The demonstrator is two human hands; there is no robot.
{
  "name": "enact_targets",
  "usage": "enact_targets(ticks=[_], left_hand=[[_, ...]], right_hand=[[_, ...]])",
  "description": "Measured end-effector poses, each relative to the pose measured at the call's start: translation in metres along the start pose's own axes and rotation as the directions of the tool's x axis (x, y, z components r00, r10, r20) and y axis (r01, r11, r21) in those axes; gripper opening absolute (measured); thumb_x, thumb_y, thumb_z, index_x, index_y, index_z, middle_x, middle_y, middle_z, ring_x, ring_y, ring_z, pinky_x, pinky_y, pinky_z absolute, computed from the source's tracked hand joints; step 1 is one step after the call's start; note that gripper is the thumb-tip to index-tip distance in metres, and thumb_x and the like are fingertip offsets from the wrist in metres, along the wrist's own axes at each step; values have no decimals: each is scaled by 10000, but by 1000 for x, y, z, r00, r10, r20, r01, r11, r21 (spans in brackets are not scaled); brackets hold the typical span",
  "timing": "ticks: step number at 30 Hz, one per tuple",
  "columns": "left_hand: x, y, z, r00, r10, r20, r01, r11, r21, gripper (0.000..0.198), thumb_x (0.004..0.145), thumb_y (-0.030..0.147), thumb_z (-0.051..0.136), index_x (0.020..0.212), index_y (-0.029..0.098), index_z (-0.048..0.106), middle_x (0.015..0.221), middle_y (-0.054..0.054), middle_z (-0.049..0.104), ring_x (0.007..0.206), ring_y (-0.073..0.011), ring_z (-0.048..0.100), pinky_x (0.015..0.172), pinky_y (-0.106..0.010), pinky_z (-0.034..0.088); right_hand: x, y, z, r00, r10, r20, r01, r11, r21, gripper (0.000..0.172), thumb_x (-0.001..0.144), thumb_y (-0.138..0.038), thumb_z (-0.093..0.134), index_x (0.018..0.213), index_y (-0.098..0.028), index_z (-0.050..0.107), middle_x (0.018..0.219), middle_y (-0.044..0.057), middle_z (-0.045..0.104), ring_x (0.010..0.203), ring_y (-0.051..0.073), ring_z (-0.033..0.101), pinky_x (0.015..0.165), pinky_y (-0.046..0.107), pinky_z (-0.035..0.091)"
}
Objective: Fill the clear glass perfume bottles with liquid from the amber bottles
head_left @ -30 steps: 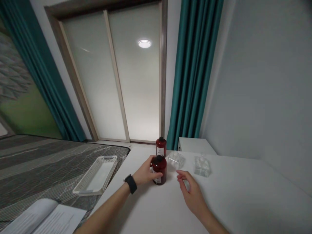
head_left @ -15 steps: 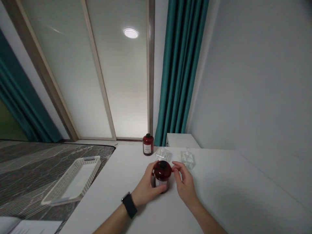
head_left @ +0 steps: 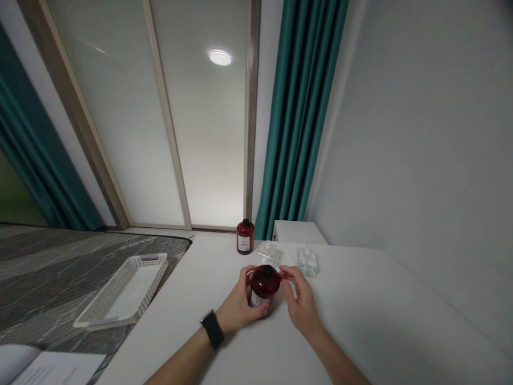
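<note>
My left hand (head_left: pixel 236 310), with a dark watch on its wrist, is wrapped round a dark red bottle (head_left: pixel 266 282) with a black top and a white label. The bottle appears upright, close to the white table. At the bottle's right shoulder, the fingertips of my right hand (head_left: pixel 301 302) are curled close together; a reddish bit shows there, too small to name. Behind stands a similar red bottle (head_left: pixel 245 237) with a black cap. Two clear glass bottles, a left one (head_left: pixel 268 253) and a right one (head_left: pixel 308 261), stand beyond my hands.
The white table (head_left: pixel 360 331) carries the bottles. A white perforated basket (head_left: pixel 120 291) lies low on the left over a grey patterned surface, with an open book (head_left: pixel 60 368) nearer. Behind are a white cabinet (head_left: pixel 300 231), a teal curtain (head_left: pixel 302 117) and frosted sliding doors (head_left: pixel 208 144).
The held bottle has turned slightly, its label now further left. My right fingertips have moved a little left against its shoulder. The whole view has shifted slightly.
</note>
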State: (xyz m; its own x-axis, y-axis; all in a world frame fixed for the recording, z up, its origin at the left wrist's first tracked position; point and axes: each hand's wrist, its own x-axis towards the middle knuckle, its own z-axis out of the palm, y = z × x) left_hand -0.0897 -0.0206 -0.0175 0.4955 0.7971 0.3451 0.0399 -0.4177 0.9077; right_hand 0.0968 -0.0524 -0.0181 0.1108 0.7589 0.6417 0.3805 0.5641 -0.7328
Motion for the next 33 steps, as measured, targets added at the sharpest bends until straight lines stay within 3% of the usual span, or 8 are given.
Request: enact_targets(ticks=[3,6,11,15,19,24,28,33], left_hand=[[0,3,-3,999,-8,51,9,1000,-3,719,695,145,710,1315,180,347,1321,-140,561,1239,-285,541,1114,-491,373],[0,4,0,996,25,81,-22,999,-41,811,671,174,762,1362,178,337,1383,-150,511,1299,-306,494,1145,-501,339],[0,-2,13,993,-15,-115,15,1000,3,886,661,191,795,1388,199,289,1394,-151,510,1293,-315,518,1138,-505,368],[-1,-5,9,971,94,-219,-32,962,273,765,674,201,778,1324,213,375,1298,-134,571,1209,-324,575,1054,-499,461],[-1,-1,-3,962,256,-94,-157,801,578,750,666,176,737,1348,228,431,1335,-145,553,1230,-358,546,1035,-522,468],[-3,4,-4,945,323,52,-265,664,700,824,625,129,688,1398,205,413,1310,-150,573,1183,-350,560,1009,-502,479],[-3,8,3,934,323,153,-336,644,687,859,626,138,681,1423,202,370,1313,-148,591,1197,-350,561,1028,-500,450],[0,4,8,941,313,126,-311,661,683,792,702,349,792,1384,220,410,1273,-137,629,1151,-347,593,978,-498,460]], right_hand=[[1,-2,-1,994,-49,100,48,999,7,278,962,-294,482,1207,-220,593,1132,96,613,1035,220,617,880,358,540],[0,-2,1,985,-58,160,62,998,-18,270,967,-296,480,1207,-226,580,1161,105,584,1097,231,584,908,376,534],[-1,-3,4,987,-76,144,82,996,-41,253,956,-295,493,1187,-227,570,1145,101,580,1067,238,592,882,381,547],[-2,-3,1,991,-102,87,110,989,-102,315,950,-281,486,1258,-227,522,1119,100,590,1002,237,605,869,399,539],[-4,-1,-2,993,-116,10,115,973,-198,424,934,-282,507,1346,-210,437,1046,85,620,968,241,620,884,423,523],[1,-4,-4,984,-176,36,177,919,-352,321,924,-286,521,1230,-192,551,754,8,572,739,212,583,757,376,518],[6,-10,-5,981,-185,58,191,869,-456,272,939,-258,458,1163,-187,596,612,-21,507,632,211,541,662,352,480],[7,-14,-3,981,-186,59,190,847,-497,215,922,-243,460,1070,-207,611,597,-19,538,595,204,528,635,333,440]])
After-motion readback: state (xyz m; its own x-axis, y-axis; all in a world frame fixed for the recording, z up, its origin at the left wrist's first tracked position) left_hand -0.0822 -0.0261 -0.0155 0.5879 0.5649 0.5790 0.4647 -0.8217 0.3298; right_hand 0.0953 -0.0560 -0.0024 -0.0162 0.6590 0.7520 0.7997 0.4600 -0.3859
